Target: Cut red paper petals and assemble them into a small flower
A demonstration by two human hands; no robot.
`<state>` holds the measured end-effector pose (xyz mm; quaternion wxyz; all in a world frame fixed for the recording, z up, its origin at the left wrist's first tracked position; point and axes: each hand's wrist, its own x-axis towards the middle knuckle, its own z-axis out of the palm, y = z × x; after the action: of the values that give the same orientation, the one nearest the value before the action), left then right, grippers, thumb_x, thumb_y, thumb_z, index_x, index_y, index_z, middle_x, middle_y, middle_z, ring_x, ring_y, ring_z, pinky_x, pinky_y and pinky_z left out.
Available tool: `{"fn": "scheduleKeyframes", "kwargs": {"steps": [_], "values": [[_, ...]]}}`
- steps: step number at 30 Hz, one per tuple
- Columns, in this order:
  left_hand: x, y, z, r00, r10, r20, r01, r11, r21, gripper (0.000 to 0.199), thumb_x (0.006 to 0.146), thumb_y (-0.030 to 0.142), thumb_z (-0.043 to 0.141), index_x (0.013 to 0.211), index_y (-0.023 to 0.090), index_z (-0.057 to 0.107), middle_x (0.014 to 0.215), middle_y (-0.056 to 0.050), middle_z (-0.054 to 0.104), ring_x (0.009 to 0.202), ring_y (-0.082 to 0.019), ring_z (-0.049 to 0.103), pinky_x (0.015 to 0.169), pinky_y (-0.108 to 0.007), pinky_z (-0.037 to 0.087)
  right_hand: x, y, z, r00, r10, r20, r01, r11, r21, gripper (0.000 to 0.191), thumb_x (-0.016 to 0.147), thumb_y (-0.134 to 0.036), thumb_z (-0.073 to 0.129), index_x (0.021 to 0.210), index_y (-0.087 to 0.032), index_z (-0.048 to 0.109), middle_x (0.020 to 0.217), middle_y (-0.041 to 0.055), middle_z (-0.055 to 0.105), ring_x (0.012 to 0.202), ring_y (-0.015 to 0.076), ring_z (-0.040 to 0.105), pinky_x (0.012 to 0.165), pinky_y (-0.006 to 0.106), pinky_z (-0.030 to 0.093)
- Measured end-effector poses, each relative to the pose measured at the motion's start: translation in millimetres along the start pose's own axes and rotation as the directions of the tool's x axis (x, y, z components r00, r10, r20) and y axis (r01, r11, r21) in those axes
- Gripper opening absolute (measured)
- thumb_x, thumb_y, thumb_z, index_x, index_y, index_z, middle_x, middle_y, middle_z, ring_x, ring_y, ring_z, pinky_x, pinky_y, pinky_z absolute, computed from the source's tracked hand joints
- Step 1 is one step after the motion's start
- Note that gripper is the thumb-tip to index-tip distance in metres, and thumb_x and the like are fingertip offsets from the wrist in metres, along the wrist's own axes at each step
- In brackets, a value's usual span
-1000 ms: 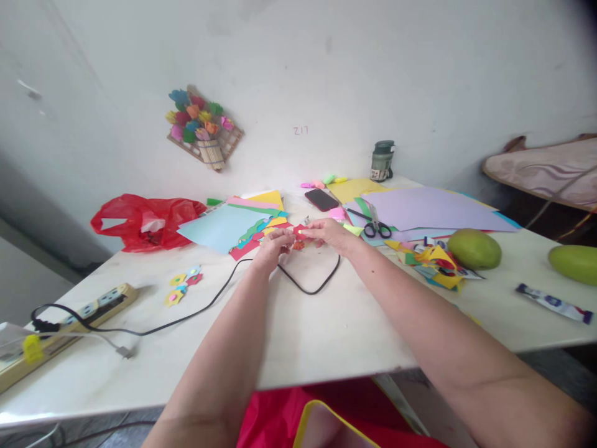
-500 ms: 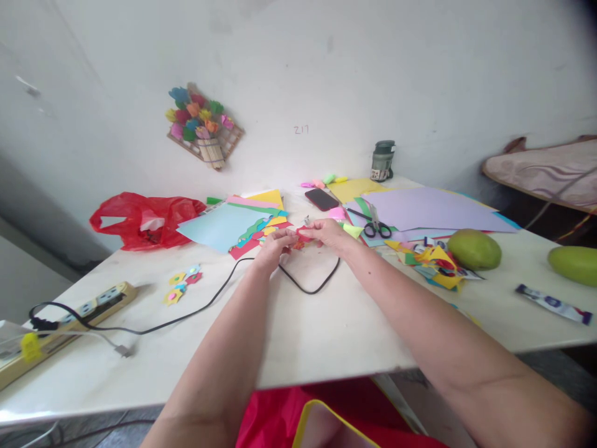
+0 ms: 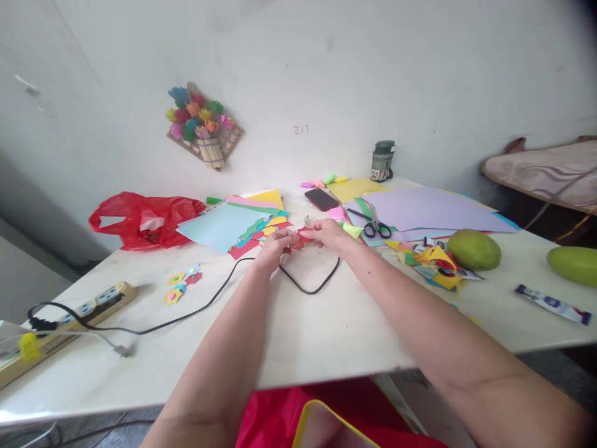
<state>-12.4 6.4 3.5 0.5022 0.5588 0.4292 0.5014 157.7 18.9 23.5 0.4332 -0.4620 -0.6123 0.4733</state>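
My left hand point(image 3: 276, 246) and my right hand point(image 3: 328, 234) meet over the middle of the table, fingers closed around a small red paper piece point(image 3: 304, 237). The right thumb and fingers pinch it; the left fingertips press at its other side. Its exact shape is partly hidden. A bit of orange shows just below it. Behind the left hand lie cut paper flowers on red paper point(image 3: 244, 249). Several finished-looking paper flowers point(image 3: 177, 287) rest on the table at the left. Black-handled scissors point(image 3: 377, 229) lie right of my right hand.
A black cord point(image 3: 205, 306) runs from a power strip point(image 3: 122, 294) past my hands. Around are a red plastic bag point(image 3: 135, 218), coloured sheets point(image 3: 219, 224), lilac paper point(image 3: 429, 208), a phone point(image 3: 321, 200), paper scraps point(image 3: 441, 267), a green mango point(image 3: 474, 249), a tube point(image 3: 553, 304) and a bottle point(image 3: 383, 160).
Both hands stay in nearly the same place on the red paper piece, with only a slight shift of the fingers. Nothing else has visibly moved.
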Motion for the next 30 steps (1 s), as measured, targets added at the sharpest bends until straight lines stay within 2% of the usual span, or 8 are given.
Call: {"fn": "scheduleKeyframes", "kwargs": {"steps": [10,13,16,20,30], "values": [[-0.5,1.7,1.0,1.000,-0.010,0.017,0.010,1.000,0.021,0.022,0.060,0.033,0.071,0.063,0.017,0.058,0.058,0.002,0.053,0.054,-0.009,0.045,0.051,-0.023,0.032,0.1,0.6,-0.6,1.000,0.016,0.015,-0.015,1.000,-0.021,0.021,0.071,-0.027,0.075,0.064,-0.015,0.060,0.058,-0.0011,0.061,0.052,0.0082,0.050,0.044,0.018,0.037],[-1.2,2.8,0.5,1.000,0.002,0.018,-0.002,1.000,0.019,0.023,0.060,0.034,0.070,0.061,0.016,0.056,0.057,0.003,0.050,0.053,-0.008,0.043,0.051,-0.023,0.031,-1.1,-0.4,-5.2,0.987,0.025,0.160,-0.032,0.999,0.040,0.022,0.075,-0.036,0.073,0.075,-0.016,0.065,0.068,0.0027,0.068,0.060,0.0109,0.059,0.044,0.018,0.037],[-0.9,2.7,-0.2,1.000,0.004,-0.002,-0.004,1.000,0.007,0.022,0.059,0.033,0.070,0.062,0.016,0.057,0.056,0.003,0.050,0.052,-0.008,0.042,0.050,-0.022,0.031,-1.4,-1.1,-9.9,0.960,-0.004,0.279,-0.036,0.990,0.137,0.035,0.076,-0.051,0.069,0.083,-0.017,0.066,0.077,0.0057,0.072,0.064,0.0132,0.064,0.044,0.018,0.038],[-0.1,2.4,-0.7,1.000,0.006,-0.020,-0.005,1.000,0.009,0.022,0.058,0.034,0.070,0.063,0.016,0.059,0.057,0.003,0.050,0.053,-0.008,0.042,0.050,-0.022,0.030,0.4,0.2,-11.2,0.978,-0.007,0.209,-0.031,0.983,0.180,0.041,0.073,-0.057,0.070,0.078,-0.016,0.066,0.079,0.0071,0.072,0.063,0.0136,0.065,0.043,0.019,0.037],[-1.8,7.2,3.3,1.000,-0.003,-0.024,0.004,0.999,0.040,0.022,0.055,0.033,0.070,0.058,0.016,0.056,0.054,0.003,0.048,0.051,-0.007,0.038,0.049,-0.023,0.028,3.3,5.9,-5.1,0.997,-0.022,0.071,0.017,0.997,0.077,0.021,0.065,-0.033,0.077,0.071,-0.014,0.069,0.064,0.0010,0.066,0.056,0.0089,0.053,0.050,0.021,0.035]]}}
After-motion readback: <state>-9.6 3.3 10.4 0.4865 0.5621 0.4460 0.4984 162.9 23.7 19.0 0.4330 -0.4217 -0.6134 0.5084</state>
